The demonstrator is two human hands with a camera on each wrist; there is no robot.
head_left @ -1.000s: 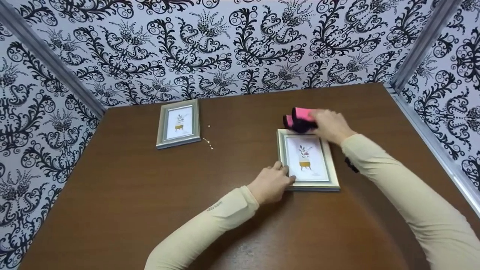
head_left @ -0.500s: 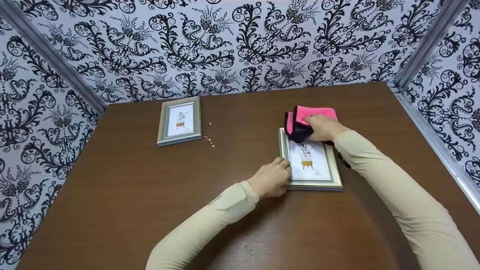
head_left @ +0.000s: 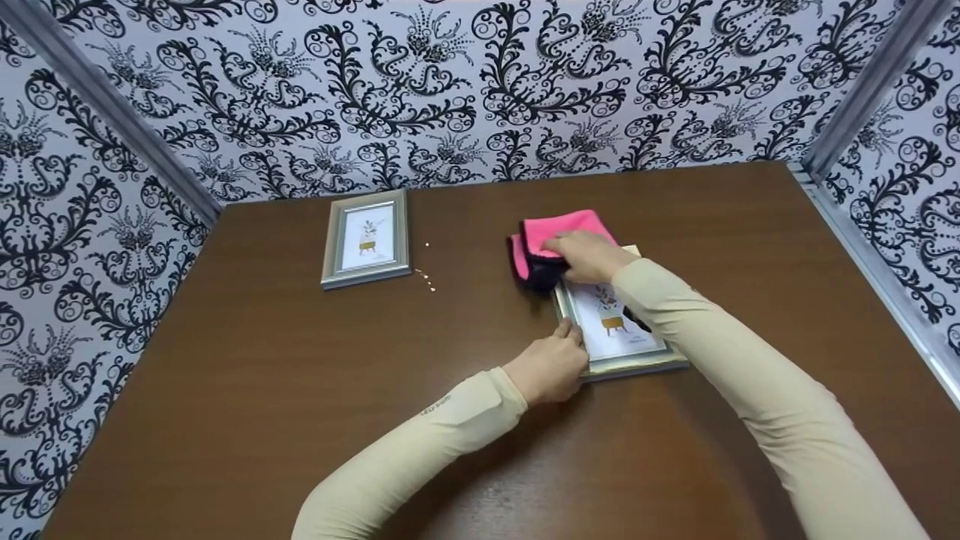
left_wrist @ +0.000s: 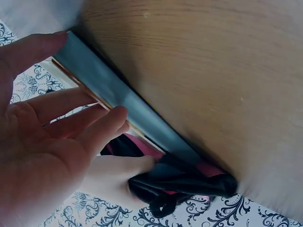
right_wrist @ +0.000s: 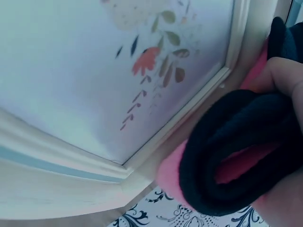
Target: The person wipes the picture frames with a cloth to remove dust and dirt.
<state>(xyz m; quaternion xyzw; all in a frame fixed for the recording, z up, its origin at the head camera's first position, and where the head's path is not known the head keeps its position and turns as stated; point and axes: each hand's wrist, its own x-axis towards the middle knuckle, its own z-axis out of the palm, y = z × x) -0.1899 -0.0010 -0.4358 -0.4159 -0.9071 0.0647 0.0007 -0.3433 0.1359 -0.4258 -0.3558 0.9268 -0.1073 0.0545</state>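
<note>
A light-gold picture frame (head_left: 616, 341) with a potted-flower print lies face up right of centre. My left hand (head_left: 551, 367) grips its near left corner. In the left wrist view, the thumb is at one end of the frame's grey side (left_wrist: 109, 80) and the fingers reach over its upper edge. My right hand (head_left: 592, 256) holds a folded pink cloth (head_left: 566, 229) with black edging at the far left corner of the frame. In the right wrist view, the bunched cloth (right_wrist: 227, 151) overlaps the frame's border beside the print (right_wrist: 147, 61).
A second, similar picture frame (head_left: 367, 236) lies at the back left of the brown table (head_left: 315, 360). Several small shiny specks (head_left: 426, 279) lie just right of it. Patterned walls (head_left: 450, 90) enclose the table at the back and sides.
My right hand has carried the cloth leftward along the frame's far edge, from the right part to the far left corner. My left hand has stayed at the near left corner.
</note>
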